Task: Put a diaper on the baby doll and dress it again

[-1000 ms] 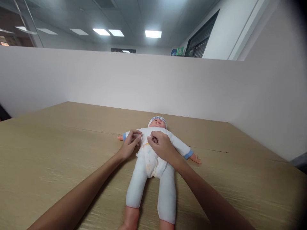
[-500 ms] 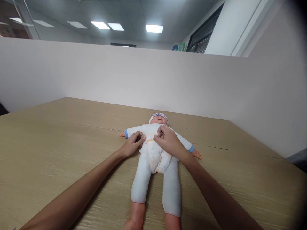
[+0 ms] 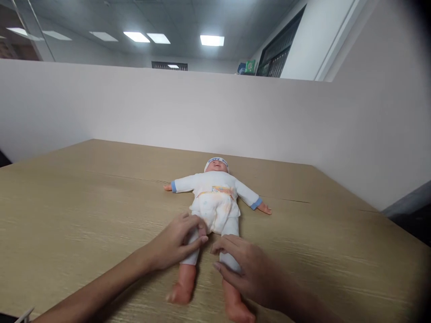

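A baby doll (image 3: pixel 215 179) lies on its back with arms spread, its head toward the wall and its feet toward me. It wears a white suit with blue cuffs and a white cap with blue lettering. Around its hips is a white diaper (image 3: pixel 215 208) with an orange patterned front band. Over the thigh on the left side is my left hand (image 3: pixel 182 237), its fingers bent and the thumb apart from them. My right hand (image 3: pixel 244 264), partly blurred, curves over the other leg with a gap between fingers and thumb. I cannot tell whether either hand presses on the legs.
The doll rests on a wide wood-grain table (image 3: pixel 101 197) with thin seams across it. A pale partition wall (image 3: pixel 188 112) stands along the far edge and the right side. At the bottom left corner a thin white object (image 3: pixel 25 315) shows in part.
Both hands have left the diaper's waist and moved down toward me, over the doll's legs. The diaper's front band is uncovered now. The view has shifted slightly.
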### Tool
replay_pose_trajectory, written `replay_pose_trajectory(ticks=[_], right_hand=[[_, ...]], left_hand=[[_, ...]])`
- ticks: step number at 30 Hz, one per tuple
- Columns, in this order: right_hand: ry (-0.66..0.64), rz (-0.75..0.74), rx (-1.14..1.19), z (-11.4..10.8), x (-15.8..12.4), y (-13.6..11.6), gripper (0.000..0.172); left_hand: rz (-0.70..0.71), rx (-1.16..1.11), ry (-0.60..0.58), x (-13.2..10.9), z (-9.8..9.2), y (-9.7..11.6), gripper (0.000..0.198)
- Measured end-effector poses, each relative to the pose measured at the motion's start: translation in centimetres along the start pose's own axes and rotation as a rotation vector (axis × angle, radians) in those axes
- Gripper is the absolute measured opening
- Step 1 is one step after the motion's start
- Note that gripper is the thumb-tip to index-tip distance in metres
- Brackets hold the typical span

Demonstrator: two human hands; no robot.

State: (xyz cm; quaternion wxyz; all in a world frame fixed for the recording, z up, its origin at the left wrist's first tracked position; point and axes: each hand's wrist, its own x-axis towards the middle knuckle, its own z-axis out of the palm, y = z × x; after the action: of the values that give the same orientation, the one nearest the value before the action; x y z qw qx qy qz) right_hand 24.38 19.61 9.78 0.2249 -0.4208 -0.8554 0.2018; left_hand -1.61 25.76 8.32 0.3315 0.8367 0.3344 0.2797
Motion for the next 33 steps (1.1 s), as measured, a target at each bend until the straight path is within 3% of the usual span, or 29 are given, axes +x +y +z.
replay_pose_trajectory(ticks=[2, 7, 10, 14, 19, 24, 28, 33], right_hand=[[0.024, 0.067, -0.046, 0.6, -0.7, 0.9, 0.002], [0.238, 0.301, -0.115, 1.6, 1.2, 2.8, 0.017], [0.294, 0.373, -0.201, 2.5, 2.1, 3.0, 0.02], [0.316, 0.297, -0.299, 3.7, 2.0, 3.0, 0.021], [0.355, 0.267, -0.254, 4.1, 1.5, 2.7, 0.002], [0.352, 0.257, -0.148, 3.8, 1.4, 1.9, 0.006], [0.31, 0.326, -0.08, 3.4, 1.7, 1.9, 0.013], [0.448, 0.397, 0.146, 3.1, 1.9, 3.0, 0.032]], left_hand=[[-0.056, 0.038, 0.027, 0.0, 0.5, -0.5, 0.02], [-0.161, 0.191, 0.173, 1.8, 2.4, -1.5, 0.044], [-0.172, 0.247, 0.204, 2.5, 3.3, -2.1, 0.046], [-0.102, 0.248, 0.181, 2.5, 3.4, -2.7, 0.043], [-0.001, 0.131, 0.192, 2.2, 2.8, -2.1, 0.03], [0.022, 0.066, 0.141, 2.0, 2.3, -1.5, 0.023], [-0.094, 0.101, 0.138, 2.1, 2.4, -2.1, 0.027], [-0.129, -0.04, 0.212, 2.1, 3.0, -2.9, 0.032]])
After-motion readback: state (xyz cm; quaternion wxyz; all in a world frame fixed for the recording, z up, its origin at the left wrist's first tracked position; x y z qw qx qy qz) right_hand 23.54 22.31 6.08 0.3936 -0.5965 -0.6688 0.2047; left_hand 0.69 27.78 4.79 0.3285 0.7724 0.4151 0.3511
